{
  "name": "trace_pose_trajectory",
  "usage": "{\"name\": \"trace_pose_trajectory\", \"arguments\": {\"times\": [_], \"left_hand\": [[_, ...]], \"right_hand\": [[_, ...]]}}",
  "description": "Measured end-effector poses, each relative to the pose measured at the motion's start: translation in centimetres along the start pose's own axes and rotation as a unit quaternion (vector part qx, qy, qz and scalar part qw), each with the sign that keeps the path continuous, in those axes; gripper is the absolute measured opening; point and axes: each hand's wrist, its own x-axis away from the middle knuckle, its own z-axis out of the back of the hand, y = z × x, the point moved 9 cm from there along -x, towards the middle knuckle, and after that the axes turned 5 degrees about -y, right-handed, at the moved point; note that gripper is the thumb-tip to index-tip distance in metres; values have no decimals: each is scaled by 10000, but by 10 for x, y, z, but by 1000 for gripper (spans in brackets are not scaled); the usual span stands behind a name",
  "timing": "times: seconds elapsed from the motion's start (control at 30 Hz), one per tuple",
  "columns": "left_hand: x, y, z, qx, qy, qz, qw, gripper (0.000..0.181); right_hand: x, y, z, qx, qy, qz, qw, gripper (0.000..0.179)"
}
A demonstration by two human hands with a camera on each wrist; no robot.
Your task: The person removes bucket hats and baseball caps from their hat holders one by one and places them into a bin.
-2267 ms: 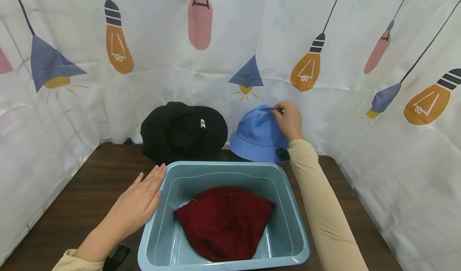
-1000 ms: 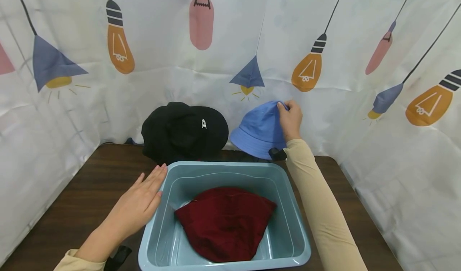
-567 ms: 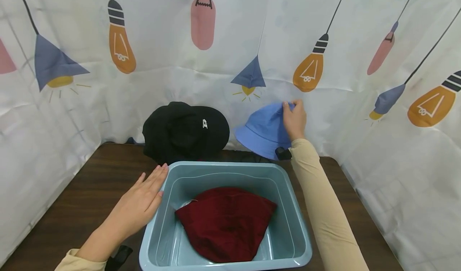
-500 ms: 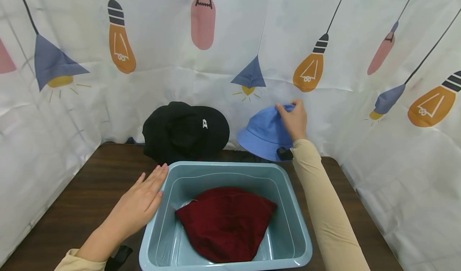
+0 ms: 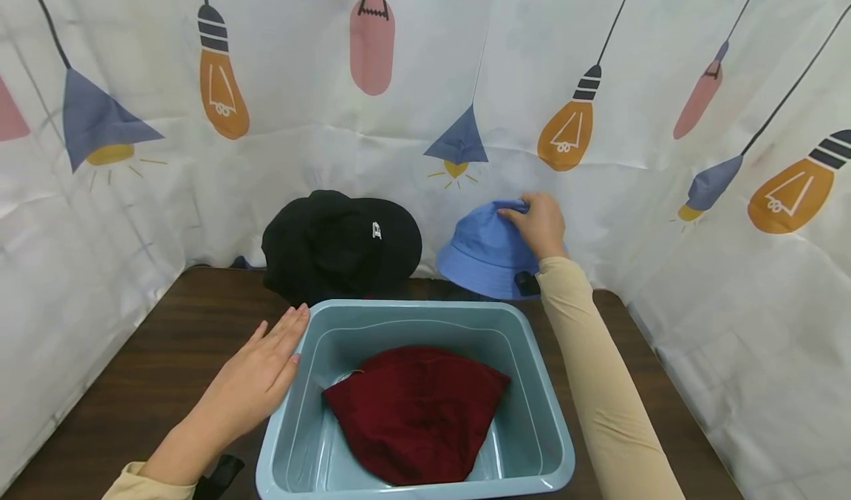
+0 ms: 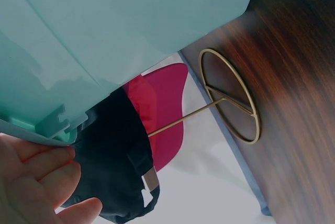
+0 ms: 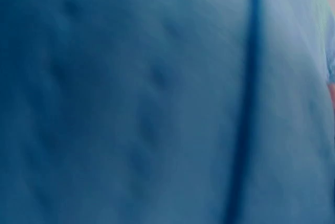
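My right hand (image 5: 540,227) pinches the top of a blue bucket hat (image 5: 482,255) at the back of the table, puckering its crown. The hat's brim points down. Blurred blue cloth (image 7: 188,103) fills the right wrist view. My left hand (image 5: 249,382) lies with straight fingers along the left rim of a light blue plastic tub (image 5: 412,304). In the left wrist view its fingers (image 6: 52,179) touch the rim's underside. A dark red cloth hat (image 5: 419,415) sits inside the tub.
Behind the tub, left of the blue hat, is a black cap (image 5: 332,245) with a small white emblem. The left wrist view shows a brass wire stand (image 6: 230,96) with a round base, beside a pinkish-red brim (image 6: 167,111). A printed white curtain (image 5: 292,145) hangs behind.
The blue hat was tilted up to the right about a second ago; now it sits lower and more level, its crown folding under my right hand. The left hand stays put.
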Motion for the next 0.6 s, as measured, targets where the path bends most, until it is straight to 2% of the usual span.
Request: {"name": "trace_pose_trajectory", "arguments": {"times": [0.2,0.33,0.47,0.6], "left_hand": [[2,-1,1,-55,42,0,10000,55],[2,0,1,-16,58,2,10000,55],[1,1,1,-26,54,-6,10000,56],[2,1,1,-24,80,8,10000,57]], "right_hand": [[-2,5,3,-41,248,-347,9991,49],[-4,17,7,-224,285,-882,9954,44],[-8,32,10,-498,44,-1453,9881,39],[-11,43,16,-934,-154,-1756,9799,44]]}}
